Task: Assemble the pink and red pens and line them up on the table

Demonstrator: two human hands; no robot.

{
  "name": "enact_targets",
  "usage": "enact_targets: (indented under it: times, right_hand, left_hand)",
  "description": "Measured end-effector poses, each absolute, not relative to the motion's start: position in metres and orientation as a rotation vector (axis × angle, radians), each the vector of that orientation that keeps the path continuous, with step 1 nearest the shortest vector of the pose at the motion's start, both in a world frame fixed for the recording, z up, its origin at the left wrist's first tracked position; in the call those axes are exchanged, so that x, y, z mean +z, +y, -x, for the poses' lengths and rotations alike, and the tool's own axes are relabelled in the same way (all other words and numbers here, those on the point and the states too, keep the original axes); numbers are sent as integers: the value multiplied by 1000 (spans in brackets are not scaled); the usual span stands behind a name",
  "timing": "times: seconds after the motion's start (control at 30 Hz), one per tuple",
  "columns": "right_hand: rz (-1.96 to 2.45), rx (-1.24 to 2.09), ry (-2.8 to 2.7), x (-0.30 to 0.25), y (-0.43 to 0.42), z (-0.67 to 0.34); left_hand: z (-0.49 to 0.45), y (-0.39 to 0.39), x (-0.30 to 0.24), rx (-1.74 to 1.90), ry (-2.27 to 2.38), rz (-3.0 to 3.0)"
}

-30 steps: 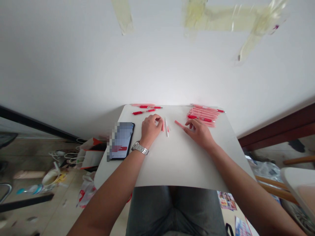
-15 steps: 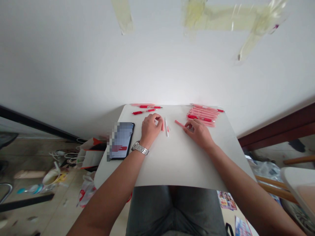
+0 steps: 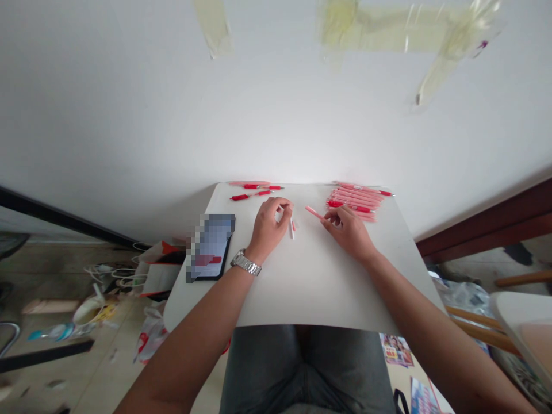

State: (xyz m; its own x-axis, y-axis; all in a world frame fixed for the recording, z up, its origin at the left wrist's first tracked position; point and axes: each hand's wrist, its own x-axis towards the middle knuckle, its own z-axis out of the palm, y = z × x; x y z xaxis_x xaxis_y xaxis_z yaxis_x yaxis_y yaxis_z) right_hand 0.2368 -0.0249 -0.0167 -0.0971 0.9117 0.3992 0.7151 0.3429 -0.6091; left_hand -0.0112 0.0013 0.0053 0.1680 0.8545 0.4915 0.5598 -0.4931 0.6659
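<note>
My right hand (image 3: 349, 230) pinches a pink pen barrel (image 3: 314, 212), whose free end points up and left over the table. My left hand (image 3: 271, 225), with a metal watch at the wrist, has thumb and forefinger brought together; whatever is between them is too small to make out. Its fingertips cover the upper part of a slim white tube (image 3: 292, 231) on the white table (image 3: 297, 287). Beside the tube lies a small red piece (image 3: 294, 225), partly hidden.
Several pink pen barrels (image 3: 360, 196) are piled at the back right, with a red pen (image 3: 349, 206) across them. Red pen parts (image 3: 240, 197) lie at the back left. A phone (image 3: 211, 247) rests at the left edge. A wall (image 3: 276, 115) rises behind the table.
My left hand has shifted slightly right, so its fingertips now overlap the white tube. My right hand keeps hold of the pink pen barrel, nearly still.
</note>
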Motion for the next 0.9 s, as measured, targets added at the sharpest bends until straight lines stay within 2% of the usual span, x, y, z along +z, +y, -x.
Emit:
enact_targets:
  times: [0.33, 0.9]
  right_hand:
    - [1186, 435, -1896, -1, -35, -229]
    - [1080, 450, -1944, 0, -37, -228]
  left_hand:
    - [3, -7, 8, 1194, 1020, -1989]
    - [2, -8, 8, 1163, 977, -1993]
